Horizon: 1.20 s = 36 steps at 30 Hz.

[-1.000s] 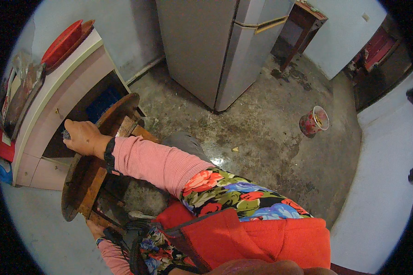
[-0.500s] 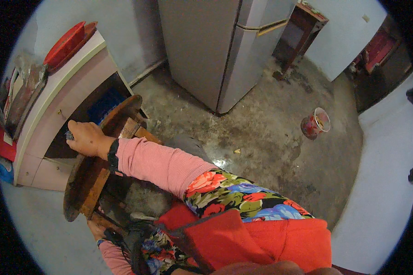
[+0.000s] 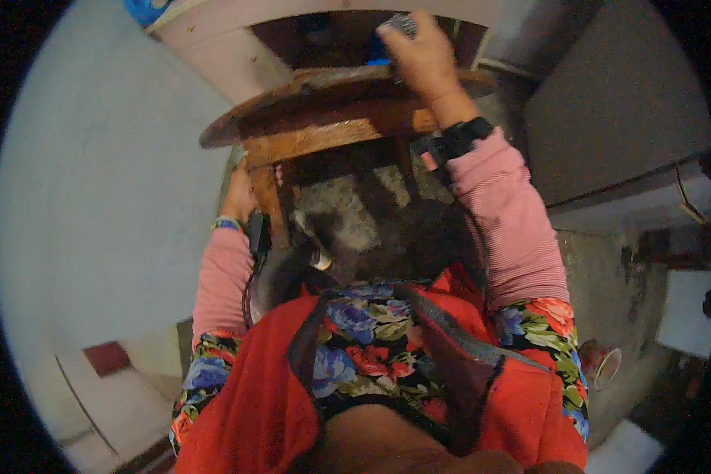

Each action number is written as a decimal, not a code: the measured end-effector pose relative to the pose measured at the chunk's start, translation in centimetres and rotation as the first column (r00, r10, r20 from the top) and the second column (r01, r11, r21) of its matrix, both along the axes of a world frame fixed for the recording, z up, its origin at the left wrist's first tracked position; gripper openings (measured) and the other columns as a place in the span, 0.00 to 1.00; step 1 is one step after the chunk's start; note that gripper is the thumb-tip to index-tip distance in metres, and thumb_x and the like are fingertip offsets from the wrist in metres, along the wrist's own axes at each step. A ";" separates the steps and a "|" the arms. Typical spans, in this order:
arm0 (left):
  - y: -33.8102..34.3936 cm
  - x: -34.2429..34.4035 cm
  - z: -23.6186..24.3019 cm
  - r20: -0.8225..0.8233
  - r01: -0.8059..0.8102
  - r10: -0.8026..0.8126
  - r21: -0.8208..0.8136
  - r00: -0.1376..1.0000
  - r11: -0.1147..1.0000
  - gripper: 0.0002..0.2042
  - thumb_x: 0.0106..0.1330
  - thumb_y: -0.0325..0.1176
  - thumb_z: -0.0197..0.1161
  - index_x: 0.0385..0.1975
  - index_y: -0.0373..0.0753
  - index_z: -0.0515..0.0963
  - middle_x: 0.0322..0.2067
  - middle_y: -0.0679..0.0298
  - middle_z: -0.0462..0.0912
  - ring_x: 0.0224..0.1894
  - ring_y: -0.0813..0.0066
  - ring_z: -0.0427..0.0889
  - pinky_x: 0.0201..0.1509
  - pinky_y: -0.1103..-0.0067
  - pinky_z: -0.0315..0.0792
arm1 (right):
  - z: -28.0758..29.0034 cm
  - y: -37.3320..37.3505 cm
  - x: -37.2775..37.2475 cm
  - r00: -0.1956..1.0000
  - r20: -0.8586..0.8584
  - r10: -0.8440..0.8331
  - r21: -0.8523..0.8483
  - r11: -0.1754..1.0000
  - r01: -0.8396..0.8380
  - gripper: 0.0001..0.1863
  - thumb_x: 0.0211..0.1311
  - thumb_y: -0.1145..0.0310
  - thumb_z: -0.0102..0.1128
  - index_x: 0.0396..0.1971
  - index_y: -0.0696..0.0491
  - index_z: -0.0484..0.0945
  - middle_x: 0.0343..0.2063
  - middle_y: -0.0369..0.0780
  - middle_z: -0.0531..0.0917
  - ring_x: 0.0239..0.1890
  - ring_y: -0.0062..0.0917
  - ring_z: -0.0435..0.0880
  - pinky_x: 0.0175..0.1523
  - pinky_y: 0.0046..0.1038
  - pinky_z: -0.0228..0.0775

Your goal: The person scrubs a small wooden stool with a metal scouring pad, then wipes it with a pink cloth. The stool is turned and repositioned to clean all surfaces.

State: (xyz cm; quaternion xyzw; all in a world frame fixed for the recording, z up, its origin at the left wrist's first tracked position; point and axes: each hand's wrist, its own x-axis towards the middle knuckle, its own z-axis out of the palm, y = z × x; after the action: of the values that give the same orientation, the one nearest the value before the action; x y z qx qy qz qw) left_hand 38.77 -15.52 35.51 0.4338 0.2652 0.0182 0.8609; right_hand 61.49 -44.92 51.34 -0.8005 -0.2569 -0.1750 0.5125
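Note:
A small round wooden table (image 3: 308, 142) is tipped up in front of me, its top seen nearly edge-on and its wooden frame and legs toward me. My left hand (image 3: 240, 194) is closed around a leg at the frame's left corner; some of its fingers are hidden. Beyond the upper edge of the tabletop, my right hand (image 3: 426, 63) grips a grey, mesh-like scouring pad (image 3: 404, 25). Only part of the pad shows past the fingers, and the tabletop's far face is out of sight. Black straps circle my right wrist, and a dark cable runs along each forearm.
A pale cabinet (image 3: 213, 49) with a dark open shelf stands just behind the table. To the right is a grey fridge (image 3: 616, 118). A small tub (image 3: 607, 368) sits on the floor at lower right. A pale wall (image 3: 103, 174) rises on the left.
The view has swung left, so the table and cabinet now lie straight ahead and the fridge at the right. My right hand still holds the scouring pad; my left stays on the leg.

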 end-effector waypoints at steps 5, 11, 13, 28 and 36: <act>-1.3 -0.9 3.4 -0.005 -0.016 0.017 0.095 1.000 0.995 0.19 0.74 0.47 0.45 0.48 0.36 0.73 0.32 0.57 0.81 0.29 0.67 0.80 0.35 0.70 0.78 | 0.9 -0.8 0.3 0.997 -0.004 0.080 0.165 0.983 -0.079 0.21 0.59 0.58 0.65 0.41 0.61 0.74 0.33 0.47 0.80 0.36 0.33 0.79 0.44 0.35 0.70; -2.3 -2.6 4.6 -0.032 -0.121 0.126 0.125 0.992 0.985 0.21 0.74 0.48 0.43 0.46 0.36 0.75 0.31 0.58 0.82 0.29 0.66 0.81 0.35 0.71 0.78 | 0.3 -0.7 0.6 0.961 -0.180 0.208 0.255 0.954 -0.159 0.21 0.60 0.60 0.64 0.46 0.60 0.75 0.39 0.45 0.80 0.40 0.34 0.79 0.48 0.35 0.70; -2.4 -2.7 4.6 -0.026 -0.113 0.116 0.100 0.993 0.989 0.22 0.70 0.50 0.46 0.44 0.35 0.76 0.30 0.57 0.82 0.28 0.66 0.81 0.34 0.71 0.78 | 0.2 -0.7 0.7 0.970 -0.149 0.190 0.219 0.963 -0.155 0.22 0.59 0.57 0.64 0.46 0.58 0.75 0.39 0.47 0.81 0.41 0.36 0.80 0.49 0.35 0.71; -2.3 4.1 0.7 0.041 -0.072 0.064 0.221 0.997 0.973 0.28 0.75 0.57 0.39 0.45 0.37 0.76 0.29 0.56 0.83 0.27 0.64 0.82 0.33 0.69 0.78 | -3.6 -2.4 7.7 0.997 -0.073 0.027 0.257 0.966 -0.008 0.23 0.57 0.52 0.68 0.38 0.58 0.78 0.31 0.38 0.82 0.31 0.22 0.78 0.38 0.26 0.72; -2.2 1.8 0.9 0.080 -0.026 0.012 0.174 0.997 0.984 0.31 0.73 0.62 0.38 0.46 0.37 0.75 0.31 0.56 0.83 0.29 0.65 0.82 0.35 0.69 0.79 | -4.1 -2.3 8.4 0.953 0.294 0.075 0.100 0.989 -0.109 0.17 0.59 0.57 0.67 0.35 0.56 0.76 0.28 0.37 0.79 0.29 0.21 0.75 0.38 0.26 0.70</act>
State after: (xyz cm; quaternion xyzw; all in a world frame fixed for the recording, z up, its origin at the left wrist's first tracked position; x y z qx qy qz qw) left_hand 40.62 -17.76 36.36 0.5040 0.2326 0.0665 0.8291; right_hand 69.88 -47.22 47.20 -0.7225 -0.3557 -0.2808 0.5221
